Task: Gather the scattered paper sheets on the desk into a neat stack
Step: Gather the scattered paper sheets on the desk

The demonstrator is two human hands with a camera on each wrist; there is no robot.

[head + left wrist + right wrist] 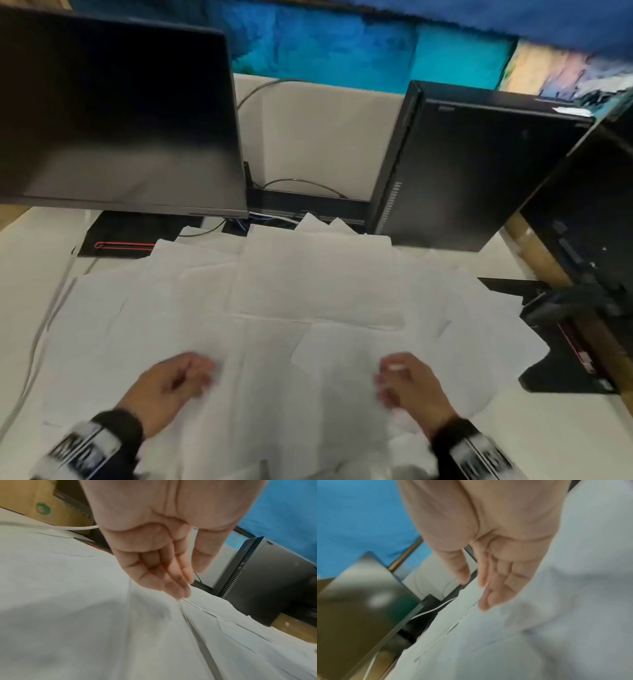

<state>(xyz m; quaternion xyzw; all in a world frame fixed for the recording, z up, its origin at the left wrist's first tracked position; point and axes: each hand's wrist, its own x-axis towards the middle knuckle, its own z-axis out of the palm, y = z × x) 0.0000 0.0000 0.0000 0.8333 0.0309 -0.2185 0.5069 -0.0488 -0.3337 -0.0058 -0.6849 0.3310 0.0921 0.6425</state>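
Note:
Several white paper sheets (308, 301) lie spread and overlapping across the white desk (20, 274), from the monitor base to the near edge. My left hand (191, 373) hovers low over the near left sheets (85, 615), fingers (178, 586) loosely extended, tips at the paper, holding nothing. My right hand (390, 377) hangs over the near right sheets (539, 628), fingers (486, 601) relaxed and slightly bent, also holding nothing. Both hands are motion-blurred.
A dark monitor (113, 113) stands at the back left on a black base (126, 236). A black computer tower (462, 164) stands at the back right. Another black stand (575, 342) sits at the right edge. Cables (291, 185) run behind the papers.

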